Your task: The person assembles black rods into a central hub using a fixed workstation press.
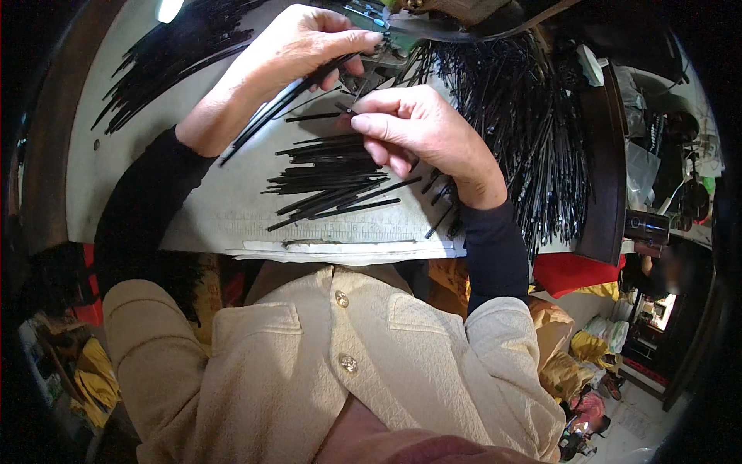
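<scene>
Thin black strips, like narrow straps or cords, lie all over the white tabletop. My left hand (297, 46) is closed on a few long black strips (267, 124), which slant down toward me. Its thumb and fingertips are beside the metal plate of what looks like a sewing machine (390, 56). My right hand (417, 124) pinches the end of a black strip (346, 109) between thumb and index finger, just to the right of the left hand. Under the right hand lies a loose pile of short black strips (328, 178), roughly side by side.
A large heap of black strips (525, 139) covers the table's right side, hanging toward the front edge. Another bundle (174, 69) lies at the far left. Ruler markings (332, 230) run along the white tabletop's (193, 224) front. A dark wooden panel (603, 170) stands at right.
</scene>
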Demonstrator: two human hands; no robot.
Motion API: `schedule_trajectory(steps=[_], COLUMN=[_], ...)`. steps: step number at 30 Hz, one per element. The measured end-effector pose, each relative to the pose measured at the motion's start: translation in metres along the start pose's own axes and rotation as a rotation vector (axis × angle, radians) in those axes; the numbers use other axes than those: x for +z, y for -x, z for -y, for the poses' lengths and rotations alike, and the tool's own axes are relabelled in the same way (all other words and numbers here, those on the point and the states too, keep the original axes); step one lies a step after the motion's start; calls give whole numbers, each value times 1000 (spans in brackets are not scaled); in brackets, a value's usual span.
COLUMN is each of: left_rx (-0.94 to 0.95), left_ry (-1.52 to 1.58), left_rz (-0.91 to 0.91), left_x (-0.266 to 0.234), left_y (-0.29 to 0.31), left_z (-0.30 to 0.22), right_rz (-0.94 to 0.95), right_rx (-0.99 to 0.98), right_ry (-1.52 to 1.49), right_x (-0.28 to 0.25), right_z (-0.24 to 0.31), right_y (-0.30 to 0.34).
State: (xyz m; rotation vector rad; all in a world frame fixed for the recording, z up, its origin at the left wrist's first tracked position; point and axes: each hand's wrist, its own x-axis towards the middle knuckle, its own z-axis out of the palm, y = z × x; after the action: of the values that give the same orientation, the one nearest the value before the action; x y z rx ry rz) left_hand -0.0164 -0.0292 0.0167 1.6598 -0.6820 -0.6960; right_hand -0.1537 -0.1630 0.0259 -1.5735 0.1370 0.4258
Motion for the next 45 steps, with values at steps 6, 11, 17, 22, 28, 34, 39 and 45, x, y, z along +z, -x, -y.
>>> schedule_trajectory(steps=[6, 11, 17, 22, 28, 34, 39, 45], left_rx=[118, 5, -98, -21, -11, -55, -57, -56], left_ry=[-396, -229, -28, -133, -76, -16, -16, 19], left_rz=[293, 362, 459, 417, 357, 373, 393, 385], left_x=[-9, -14, -19, -20, -30, -29, -31, -30], left_y=[0, 5, 5, 4, -2, -1, -5, 0], left_z=[9, 7, 6, 1, 8, 8, 9, 5], right_rz=[-308, -266, -243, -289, -388, -397, -371, -405], right_rx=[-82, -170, -214, -269, -345, -370, -385, -399], right_ry=[15, -216, -343, -375, -423, -364, -290, -304], right_x=[-14, -27, -36, -33, -34, -35, -38, -33], right_z=[-9, -14, -19, -20, -18, -20, -20, -17], right_y=[-7, -8, -9, -11, -11, -12, -9, -10])
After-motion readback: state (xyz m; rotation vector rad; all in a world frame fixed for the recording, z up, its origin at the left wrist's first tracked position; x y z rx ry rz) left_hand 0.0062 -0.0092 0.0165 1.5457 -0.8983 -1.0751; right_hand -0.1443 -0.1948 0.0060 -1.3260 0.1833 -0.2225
